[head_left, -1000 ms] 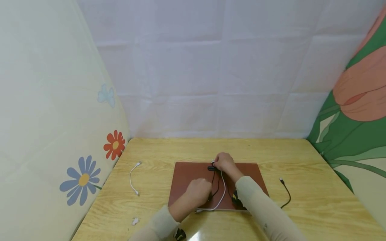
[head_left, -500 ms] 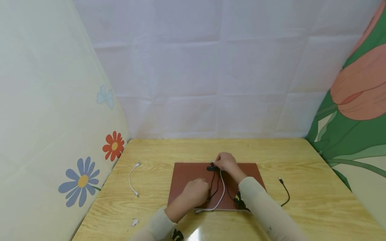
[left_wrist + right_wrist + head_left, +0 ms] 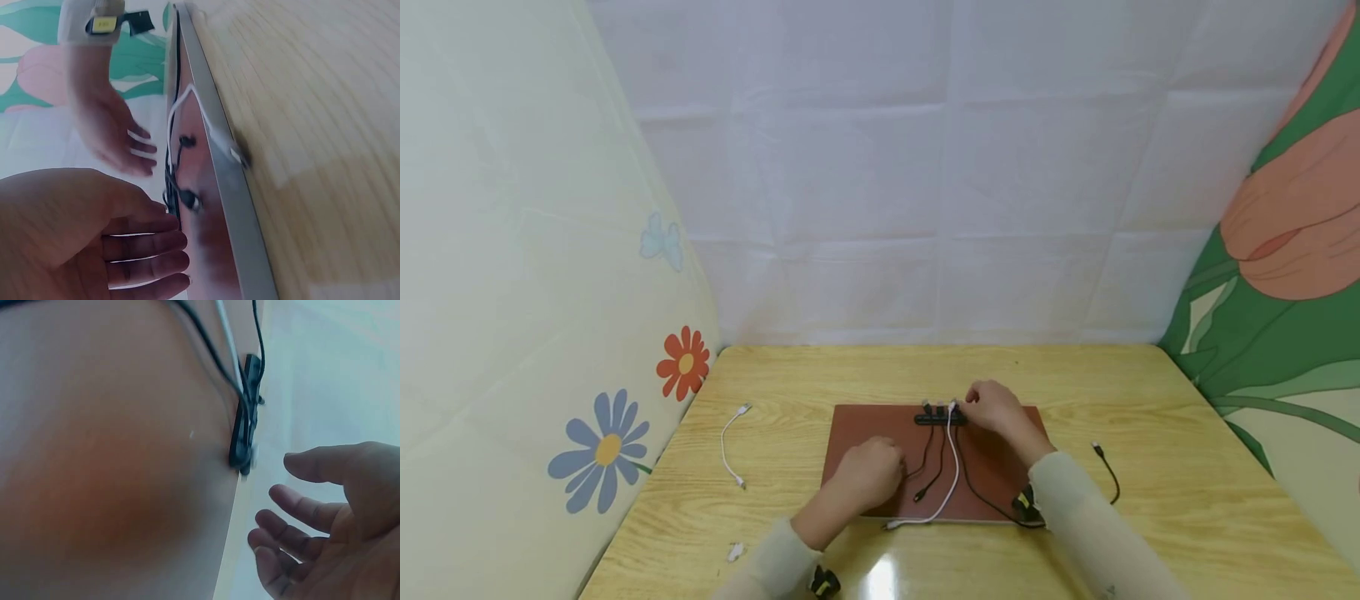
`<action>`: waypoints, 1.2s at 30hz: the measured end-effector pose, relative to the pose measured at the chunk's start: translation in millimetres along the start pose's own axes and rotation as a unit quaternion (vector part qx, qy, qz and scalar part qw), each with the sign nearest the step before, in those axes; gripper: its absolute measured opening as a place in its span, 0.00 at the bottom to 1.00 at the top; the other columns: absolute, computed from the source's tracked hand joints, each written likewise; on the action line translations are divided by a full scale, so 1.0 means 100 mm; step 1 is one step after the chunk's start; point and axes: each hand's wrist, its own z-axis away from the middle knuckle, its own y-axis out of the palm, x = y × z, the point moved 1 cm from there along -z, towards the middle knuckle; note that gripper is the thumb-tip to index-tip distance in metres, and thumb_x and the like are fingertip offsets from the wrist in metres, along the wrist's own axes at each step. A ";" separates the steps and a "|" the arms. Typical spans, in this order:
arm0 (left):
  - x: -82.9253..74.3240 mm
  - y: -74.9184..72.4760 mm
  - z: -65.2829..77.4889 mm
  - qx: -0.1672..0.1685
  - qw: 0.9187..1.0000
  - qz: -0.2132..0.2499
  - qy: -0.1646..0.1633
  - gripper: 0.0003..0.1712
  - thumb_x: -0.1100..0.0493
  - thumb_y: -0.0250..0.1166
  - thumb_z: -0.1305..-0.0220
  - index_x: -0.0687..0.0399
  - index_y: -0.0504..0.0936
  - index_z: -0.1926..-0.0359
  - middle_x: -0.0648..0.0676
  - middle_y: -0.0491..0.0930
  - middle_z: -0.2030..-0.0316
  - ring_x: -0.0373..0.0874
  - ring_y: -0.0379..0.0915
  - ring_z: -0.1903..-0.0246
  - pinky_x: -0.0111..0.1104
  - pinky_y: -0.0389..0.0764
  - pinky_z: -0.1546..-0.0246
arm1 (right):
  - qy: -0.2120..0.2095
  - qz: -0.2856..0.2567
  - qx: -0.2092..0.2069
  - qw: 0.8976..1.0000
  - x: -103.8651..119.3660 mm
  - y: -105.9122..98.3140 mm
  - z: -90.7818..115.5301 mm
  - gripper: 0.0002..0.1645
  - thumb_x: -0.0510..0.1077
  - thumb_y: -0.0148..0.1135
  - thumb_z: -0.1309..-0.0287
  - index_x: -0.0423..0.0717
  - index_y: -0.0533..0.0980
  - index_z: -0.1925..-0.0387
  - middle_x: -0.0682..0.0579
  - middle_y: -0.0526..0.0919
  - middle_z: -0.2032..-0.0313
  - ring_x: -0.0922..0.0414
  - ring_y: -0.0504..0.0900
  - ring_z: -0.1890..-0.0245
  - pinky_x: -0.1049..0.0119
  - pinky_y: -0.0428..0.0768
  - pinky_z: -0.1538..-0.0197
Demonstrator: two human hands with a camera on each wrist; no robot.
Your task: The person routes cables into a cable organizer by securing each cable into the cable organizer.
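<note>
A brown board (image 3: 1000, 467) lies on the wooden table (image 3: 1187, 517). At its far edge sits a black cable clip strip (image 3: 938, 418) with a white cable (image 3: 953, 467) and two black cables (image 3: 931, 467) running from it toward me. My right hand (image 3: 996, 411) hovers just right of the strip; in the right wrist view its fingers (image 3: 300, 515) are loosely spread beside the strip (image 3: 245, 425) and hold nothing. My left hand (image 3: 868, 475) rests flat on the board's left part, fingers (image 3: 147, 259) straight, next to the black cables.
A short white cable (image 3: 730, 446) lies on the table to the left and a black cable (image 3: 1108, 475) to the right. A small white scrap (image 3: 735, 551) is near the front left edge. Patterned walls close in on three sides.
My right hand has come off the white cable at the strip and shifted right, fingers now spread. My left hand slid slightly left on the board.
</note>
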 end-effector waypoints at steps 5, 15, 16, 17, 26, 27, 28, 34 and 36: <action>0.19 0.01 0.04 0.001 1.000 0.007 -0.021 0.07 0.54 0.65 0.32 0.45 0.82 0.69 0.45 0.81 0.68 0.42 0.79 0.63 0.35 0.80 0.74 | 0.007 0.014 0.000 1.000 -0.11 -0.04 0.10 0.22 0.47 0.61 0.32 0.33 0.77 0.46 0.35 0.79 0.47 0.41 0.80 0.52 0.47 0.80 0.53; 0.62 -0.09 0.15 -0.018 0.996 -0.002 -0.086 0.16 0.50 0.67 0.32 0.56 0.83 0.52 0.56 0.84 0.56 0.53 0.79 0.53 0.45 0.84 0.60 | -0.026 0.048 0.018 0.998 -0.31 -0.05 0.30 0.35 0.48 0.63 0.32 0.29 0.67 0.33 0.26 0.68 0.36 0.28 0.66 0.36 0.35 0.67 0.35; 0.67 -0.10 0.17 -0.017 0.995 -0.002 -0.097 0.18 0.50 0.67 0.32 0.58 0.82 0.49 0.58 0.84 0.55 0.55 0.78 0.52 0.46 0.84 0.59 | -0.031 0.048 0.024 0.998 -0.32 -0.04 0.32 0.37 0.48 0.64 0.32 0.29 0.66 0.32 0.25 0.66 0.34 0.27 0.64 0.34 0.34 0.65 0.34; 0.72 -0.11 0.19 -0.017 0.994 -0.005 -0.108 0.21 0.49 0.67 0.32 0.59 0.82 0.47 0.59 0.83 0.53 0.56 0.78 0.52 0.47 0.84 0.58 | -0.036 0.049 0.030 0.998 -0.33 -0.04 0.34 0.39 0.49 0.64 0.33 0.29 0.65 0.31 0.24 0.64 0.33 0.26 0.61 0.33 0.33 0.63 0.33; 1.13 -0.19 0.41 -0.020 0.984 -0.017 -0.176 0.27 0.47 0.66 0.32 0.66 0.79 0.44 0.64 0.81 0.50 0.62 0.75 0.49 0.54 0.83 0.60 | -0.072 0.075 0.065 0.992 -0.36 0.01 0.50 0.49 0.58 0.66 0.35 0.31 0.60 0.27 0.24 0.54 0.28 0.24 0.49 0.28 0.29 0.58 0.33; 1.17 -0.19 0.44 -0.018 0.983 -0.017 -0.182 0.27 0.47 0.66 0.31 0.66 0.78 0.44 0.64 0.80 0.50 0.63 0.74 0.48 0.54 0.83 0.60 | -0.075 0.078 0.065 0.992 -0.35 0.01 0.51 0.49 0.59 0.66 0.35 0.31 0.60 0.27 0.23 0.53 0.28 0.23 0.49 0.28 0.28 0.59 0.33; 1.21 -0.19 0.47 -0.015 0.982 -0.016 -0.189 0.27 0.47 0.66 0.31 0.67 0.78 0.44 0.65 0.80 0.49 0.64 0.74 0.48 0.54 0.83 0.60 | -0.075 0.081 0.067 0.992 -0.35 0.02 0.52 0.50 0.59 0.66 0.35 0.31 0.60 0.27 0.24 0.53 0.27 0.24 0.49 0.28 0.28 0.58 0.33; 1.45 -0.19 0.61 -0.003 0.974 -0.001 -0.228 0.26 0.50 0.65 0.30 0.70 0.76 0.44 0.68 0.78 0.49 0.68 0.71 0.46 0.59 0.81 0.58 | -0.072 0.098 0.073 0.990 -0.38 0.05 0.56 0.53 0.63 0.64 0.35 0.31 0.57 0.26 0.24 0.52 0.26 0.24 0.48 0.27 0.27 0.56 0.33; 1.53 -0.19 0.65 -0.003 0.971 -0.004 -0.239 0.27 0.50 0.65 0.31 0.71 0.76 0.46 0.69 0.78 0.50 0.69 0.71 0.46 0.60 0.80 0.59 | -0.063 0.101 0.071 0.990 -0.39 0.07 0.57 0.54 0.64 0.64 0.36 0.32 0.57 0.25 0.25 0.52 0.26 0.24 0.47 0.27 0.26 0.55 0.34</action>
